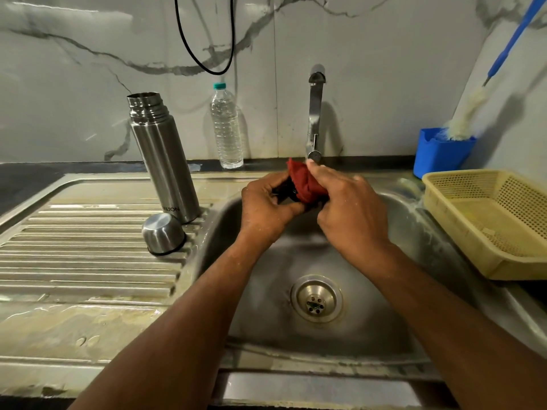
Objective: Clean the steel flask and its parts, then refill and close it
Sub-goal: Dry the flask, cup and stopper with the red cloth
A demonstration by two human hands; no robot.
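The open steel flask (164, 161) stands upright on the draining board, left of the sink bowl (296, 327). Its steel cup lid (163, 233) lies mouth-down just in front of it. Over the bowl, under the tap (314, 119), my left hand (266, 205) grips a small black part (285, 192), probably the flask's stopper, mostly hidden by my fingers. My right hand (349, 208) holds a red cloth (305, 182) wrapped against that part. No water runs from the tap.
A clear plastic water bottle (226, 128) stands by the wall behind the flask. A blue holder (441, 155) with a bottle brush (470, 110) sits at the back right. A yellow plastic basket (497, 220) rests on the sink's right edge. A black cable (204, 37) hangs on the wall.
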